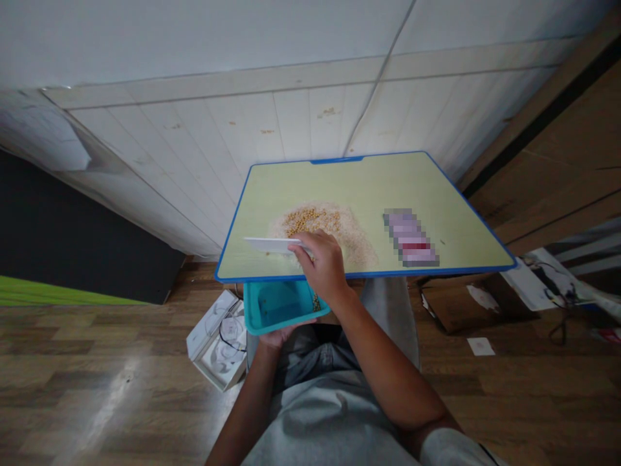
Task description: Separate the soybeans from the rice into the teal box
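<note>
My right hand [324, 264] pinches a thin white flat card [272, 245] by its right end, over the near side of a heap on the table. That heap is pale, rice-like grain [358, 241] with round yellow beans [303, 218] bunched at its upper left. Just below the table's front edge, my left hand [279, 336] supports a teal plastic tub [284, 323] from beneath, most of its fingers hidden by the tub. A few small beans [317, 302] show at the tub's right end, partly covered by my right hand.
The light-green tabletop [378, 178] has a blue rim and stands against the white wall. A pixelated phone-shaped object [411, 238] lies on its right side. An open white box [218, 343] sits on the floor at left, and a cardboard box [466, 307] at right.
</note>
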Motion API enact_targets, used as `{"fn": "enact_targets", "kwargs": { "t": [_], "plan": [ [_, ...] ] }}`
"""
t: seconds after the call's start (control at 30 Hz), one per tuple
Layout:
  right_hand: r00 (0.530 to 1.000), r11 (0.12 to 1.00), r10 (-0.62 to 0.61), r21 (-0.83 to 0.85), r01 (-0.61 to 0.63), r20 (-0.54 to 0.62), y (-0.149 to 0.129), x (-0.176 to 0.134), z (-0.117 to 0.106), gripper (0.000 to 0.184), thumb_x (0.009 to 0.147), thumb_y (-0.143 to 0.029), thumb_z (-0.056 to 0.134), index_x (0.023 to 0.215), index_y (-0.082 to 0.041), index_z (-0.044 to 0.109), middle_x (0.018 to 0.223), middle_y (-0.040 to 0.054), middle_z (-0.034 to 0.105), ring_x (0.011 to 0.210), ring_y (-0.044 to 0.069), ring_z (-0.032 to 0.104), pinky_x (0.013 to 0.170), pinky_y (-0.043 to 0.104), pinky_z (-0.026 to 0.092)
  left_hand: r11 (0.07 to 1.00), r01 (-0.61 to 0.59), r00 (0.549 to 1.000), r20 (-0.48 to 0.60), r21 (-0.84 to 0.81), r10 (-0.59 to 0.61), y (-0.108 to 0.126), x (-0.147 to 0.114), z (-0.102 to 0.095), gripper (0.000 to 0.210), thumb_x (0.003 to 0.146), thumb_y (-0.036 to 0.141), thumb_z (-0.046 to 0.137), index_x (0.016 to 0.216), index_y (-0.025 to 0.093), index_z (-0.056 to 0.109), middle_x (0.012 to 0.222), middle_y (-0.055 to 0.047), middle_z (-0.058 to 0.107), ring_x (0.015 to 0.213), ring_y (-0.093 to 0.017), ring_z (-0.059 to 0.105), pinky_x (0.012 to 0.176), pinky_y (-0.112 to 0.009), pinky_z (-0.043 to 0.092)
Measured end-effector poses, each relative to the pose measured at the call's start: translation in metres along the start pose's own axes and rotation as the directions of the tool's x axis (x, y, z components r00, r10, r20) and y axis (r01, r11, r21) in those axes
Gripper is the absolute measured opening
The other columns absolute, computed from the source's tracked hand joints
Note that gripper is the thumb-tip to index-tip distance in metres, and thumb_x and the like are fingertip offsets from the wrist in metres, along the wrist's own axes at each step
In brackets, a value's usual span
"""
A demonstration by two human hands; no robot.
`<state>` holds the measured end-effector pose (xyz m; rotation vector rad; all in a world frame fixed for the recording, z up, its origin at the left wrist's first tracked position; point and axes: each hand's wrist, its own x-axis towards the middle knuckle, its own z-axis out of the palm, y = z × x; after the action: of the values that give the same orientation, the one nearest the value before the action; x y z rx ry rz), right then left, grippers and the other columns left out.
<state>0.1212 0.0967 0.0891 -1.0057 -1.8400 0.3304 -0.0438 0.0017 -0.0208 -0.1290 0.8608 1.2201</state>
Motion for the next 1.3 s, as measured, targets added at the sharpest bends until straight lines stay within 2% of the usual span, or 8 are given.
{"fn": "enact_targets", "kwargs": {
  "t": [0.17,0.47,0.63,0.73,0.87,0.97,1.1,1.3],
  "plan": [
    [1.000,1.000,0.004,-0.025,-0.004,0.006,0.001,0.001,0.000,0.020,0.114,-0.032,0.064,0.109,-0.025,0.082,0.101,0.0059,0.085,0.098,0.025,0.072,0.089,0.037,0.047,1.000,-0.023,0.999,0.038,0.009,0.023,0.000,0.005,-0.005,0.092,0.101,0.086,0.020,0.121,0.028,0.087,0.139,-0.008,0.084,0.102,-0.041,0.084,0.057,-0.051,0.073],
    [0.998,1.000,0.009,-0.003,-0.009,0.057,0.002,-0.002,0.001,0.018,0.113,-0.033,0.067,0.109,-0.025,0.082,0.102,0.0049,0.086,0.099,0.024,0.072,0.093,0.036,0.047,0.999,-0.050,0.998,0.041,0.014,0.050,0.000,0.002,0.003,0.090,0.103,0.082,0.017,0.117,0.028,0.089,0.137,-0.008,0.085,0.105,-0.044,0.084,0.060,-0.057,0.074],
    [0.996,1.000,0.005,0.029,-0.008,0.085,0.000,-0.003,0.001,0.014,0.112,-0.032,0.070,0.107,-0.025,0.081,0.098,0.0036,0.084,0.096,0.023,0.072,0.091,0.036,0.046,0.997,-0.054,0.999,0.012,0.047,0.053,-0.002,0.002,0.001,0.096,0.103,0.083,0.012,0.110,0.028,0.091,0.132,-0.009,0.086,0.095,-0.040,0.085,0.055,-0.051,0.073],
    [0.996,0.999,0.000,0.054,-0.005,0.095,-0.001,-0.007,-0.002,0.013,0.111,-0.031,0.071,0.108,-0.025,0.082,0.097,0.0035,0.084,0.096,0.023,0.072,0.091,0.035,0.046,0.997,-0.059,0.998,0.040,0.048,0.057,-0.002,0.005,-0.004,0.092,0.104,0.082,0.015,0.113,0.029,0.090,0.137,-0.008,0.085,0.093,-0.038,0.085,0.058,-0.051,0.074],
    [0.993,0.995,-0.022,0.099,0.011,0.113,-0.001,-0.015,-0.007,0.013,0.111,-0.032,0.071,0.106,-0.025,0.082,0.097,0.0033,0.084,0.094,0.022,0.073,0.091,0.035,0.047,0.998,-0.050,0.997,0.054,0.032,0.048,-0.001,0.006,-0.005,0.087,0.105,0.080,0.019,0.117,0.029,0.088,0.141,-0.008,0.084,0.103,-0.040,0.084,0.065,-0.052,0.075],
    [0.993,0.993,-0.031,0.120,0.018,0.114,-0.001,-0.019,-0.011,0.015,0.112,-0.033,0.070,0.105,-0.025,0.082,0.097,0.0031,0.084,0.092,0.021,0.072,0.091,0.034,0.047,0.999,-0.042,0.998,0.042,0.029,0.041,0.000,0.005,-0.003,0.085,0.105,0.079,0.020,0.119,0.030,0.088,0.138,-0.008,0.085,0.107,-0.043,0.083,0.065,-0.056,0.075],
    [0.994,0.992,-0.042,0.126,0.029,0.099,0.000,-0.022,-0.013,0.017,0.112,-0.035,0.069,0.106,-0.025,0.082,0.099,0.0039,0.085,0.094,0.022,0.073,0.092,0.035,0.049,0.998,-0.054,0.996,0.077,0.044,0.051,0.000,0.006,-0.005,0.083,0.106,0.078,0.020,0.117,0.030,0.087,0.137,-0.006,0.085,0.108,-0.042,0.083,0.063,-0.056,0.075],
    [0.992,0.992,-0.027,0.129,0.011,0.125,-0.004,-0.022,-0.012,0.018,0.112,-0.036,0.070,0.105,-0.026,0.083,0.097,0.0033,0.085,0.093,0.022,0.074,0.093,0.035,0.052,0.995,-0.068,0.990,0.126,0.070,0.059,0.000,0.014,-0.017,0.084,0.104,0.081,0.019,0.121,0.035,0.087,0.144,-0.004,0.082,0.113,-0.044,0.082,0.069,-0.066,0.074]
  ]
}}
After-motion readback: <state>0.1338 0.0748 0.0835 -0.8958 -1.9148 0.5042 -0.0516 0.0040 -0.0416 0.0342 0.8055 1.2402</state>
